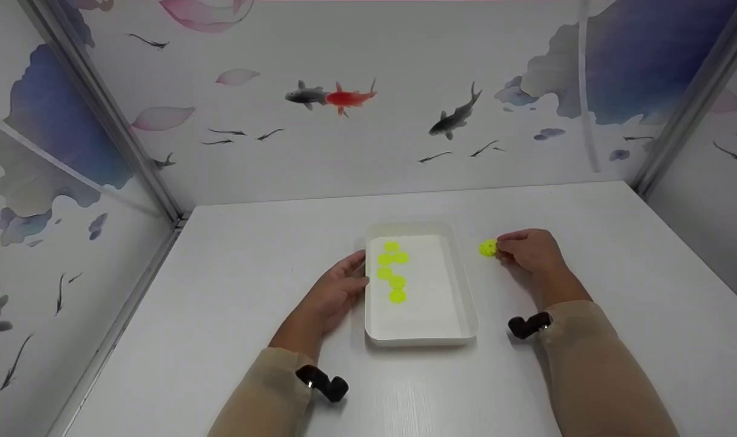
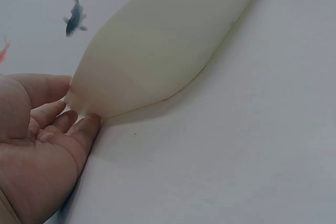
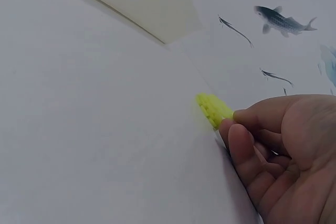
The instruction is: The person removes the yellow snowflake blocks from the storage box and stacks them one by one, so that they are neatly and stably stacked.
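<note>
A white rectangular tray [image 1: 421,342] stands on the table. Several flat, bright yellow round discs [image 1: 397,295] lie in its left half, some touching one another. My left hand [image 1: 335,297] rests against the tray's left wall, fingers and thumb fairly straight; in the left wrist view the fingertips [image 2: 92,120] touch the outside of that wall. To the right of the tray, my right hand [image 1: 533,252] pinches a yellow disc [image 3: 212,109] between thumb and fingers. That disc has a notched, toothed edge and is held low, close over the table.
The white table [image 1: 253,291] is bounded by a back wall [image 1: 392,158] and side walls printed with fish and petals. A metal post [image 1: 113,121] stands at the left back corner. Small black wrist cameras [image 1: 529,326] sit on both sleeves.
</note>
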Motion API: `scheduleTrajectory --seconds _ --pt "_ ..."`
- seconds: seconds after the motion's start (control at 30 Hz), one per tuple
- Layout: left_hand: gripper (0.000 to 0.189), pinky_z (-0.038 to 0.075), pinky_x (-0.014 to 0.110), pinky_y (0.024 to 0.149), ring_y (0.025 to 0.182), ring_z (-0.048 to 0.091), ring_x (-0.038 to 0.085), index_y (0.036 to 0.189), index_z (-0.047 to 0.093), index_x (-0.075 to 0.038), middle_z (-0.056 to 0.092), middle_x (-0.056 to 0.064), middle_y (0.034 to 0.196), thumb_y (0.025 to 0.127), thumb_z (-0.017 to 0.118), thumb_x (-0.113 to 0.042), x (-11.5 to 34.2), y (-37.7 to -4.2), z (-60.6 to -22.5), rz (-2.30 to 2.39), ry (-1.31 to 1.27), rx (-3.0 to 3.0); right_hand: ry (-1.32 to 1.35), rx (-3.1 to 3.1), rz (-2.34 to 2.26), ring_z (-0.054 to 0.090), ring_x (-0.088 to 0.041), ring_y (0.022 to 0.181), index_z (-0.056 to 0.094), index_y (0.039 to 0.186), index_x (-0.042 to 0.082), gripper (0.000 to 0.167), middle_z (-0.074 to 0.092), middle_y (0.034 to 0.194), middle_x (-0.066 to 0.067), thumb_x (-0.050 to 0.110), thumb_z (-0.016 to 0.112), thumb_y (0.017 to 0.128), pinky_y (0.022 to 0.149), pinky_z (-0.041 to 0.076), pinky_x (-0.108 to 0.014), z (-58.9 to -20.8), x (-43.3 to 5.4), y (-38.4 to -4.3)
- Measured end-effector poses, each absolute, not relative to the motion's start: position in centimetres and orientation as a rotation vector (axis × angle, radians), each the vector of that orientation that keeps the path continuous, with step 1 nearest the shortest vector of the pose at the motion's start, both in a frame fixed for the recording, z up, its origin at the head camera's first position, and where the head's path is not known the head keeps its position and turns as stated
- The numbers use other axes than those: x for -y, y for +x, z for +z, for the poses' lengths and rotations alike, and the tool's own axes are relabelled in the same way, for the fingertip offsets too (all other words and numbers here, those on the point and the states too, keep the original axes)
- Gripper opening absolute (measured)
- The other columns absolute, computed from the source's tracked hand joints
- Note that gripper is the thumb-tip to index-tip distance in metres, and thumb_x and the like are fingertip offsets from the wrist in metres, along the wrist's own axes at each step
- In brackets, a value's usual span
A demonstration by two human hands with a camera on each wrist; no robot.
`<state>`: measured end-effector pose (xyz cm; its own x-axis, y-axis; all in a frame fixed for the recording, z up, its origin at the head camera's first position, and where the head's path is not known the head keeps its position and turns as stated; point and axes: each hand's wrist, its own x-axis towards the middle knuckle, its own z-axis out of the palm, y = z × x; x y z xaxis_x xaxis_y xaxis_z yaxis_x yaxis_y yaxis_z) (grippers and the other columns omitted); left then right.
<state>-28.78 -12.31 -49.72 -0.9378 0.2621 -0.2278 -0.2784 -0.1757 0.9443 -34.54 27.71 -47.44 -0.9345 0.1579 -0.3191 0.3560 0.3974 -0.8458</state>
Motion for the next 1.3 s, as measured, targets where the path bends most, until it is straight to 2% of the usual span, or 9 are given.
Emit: scheduleTrajectory --seconds 0.37,0.73,1.07,1.3 --pt "0.073 0.030 0.040 0.134 0.167 0.026 0.020 0.169 0.034 -0.017 0.029 -0.002 0.179 0.103 0.062 -0.002 12.37 -28.84 -49.69 2.147 -0.001 -1.756 0.417 -2.497 -1.512 0.073 -0.014 0.089 0.064 0.141 0.002 0.044 0.072 0.124 -0.016 0.028 0.069 0.105 0.082 0.062 -0.019 -47.48 -27.91 -34.66" --pt "0.073 0.029 0.041 0.135 0.167 0.027 0.020 0.168 0.037 -0.018 0.033 -0.002 0.177 0.101 0.062 0.000 12.34 -28.98 -49.75 2.149 -0.023 -1.762 0.451 -2.498 -1.506 0.072 -0.016 0.091 0.065 0.139 0.003 0.042 0.071 0.124 -0.016 0.028 0.069 0.105 0.082 0.062 -0.019 -47.42 -27.65 -34.56" --pt "0.072 0.032 0.041 0.134 0.166 0.030 0.018 0.167 0.039 -0.019 0.035 -0.004 0.176 0.101 0.063 -0.001 12.29 -28.92 -49.63 2.143 -0.063 -1.767 0.487 -2.459 -1.575 0.073 -0.016 0.096 0.064 0.141 0.004 0.044 0.068 0.132 -0.018 0.028 0.070 0.105 0.085 0.063 -0.019 -47.81 -27.90 -34.93" --pt "0.072 0.031 0.041 0.134 0.166 0.028 0.020 0.168 0.037 -0.017 0.033 -0.001 0.177 0.102 0.061 0.000 12.31 -28.81 -49.56 2.150 -0.029 -1.757 0.461 -2.451 -1.623 0.073 -0.014 0.092 0.065 0.140 0.003 0.043 0.070 0.129 -0.017 0.026 0.071 0.104 0.085 0.063 -0.020 -47.95 -27.94 -34.87"
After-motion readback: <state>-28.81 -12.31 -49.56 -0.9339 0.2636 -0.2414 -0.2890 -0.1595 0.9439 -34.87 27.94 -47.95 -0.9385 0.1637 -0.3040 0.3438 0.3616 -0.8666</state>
